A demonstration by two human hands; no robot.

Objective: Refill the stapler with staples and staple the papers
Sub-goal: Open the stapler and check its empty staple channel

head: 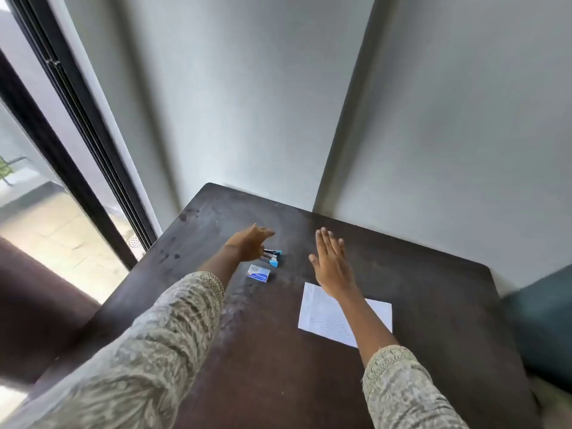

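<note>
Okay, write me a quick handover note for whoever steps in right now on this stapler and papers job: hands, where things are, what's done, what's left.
Left hand: open, empty, reaching out just above the stapler, not gripping it.
Right hand: open, flat, empty, held over the table beyond the papers.
Stapler: black and blue, lying on the dark table, partly hidden by the left hand.
Staple box: small, blue and white, on the table just in front of the stapler, looks shut.
Papers: lying flat to the right, under the right forearm.
Done: nothing visible yet.
Left: open the stapler, load staples, staple the papers.
</note>
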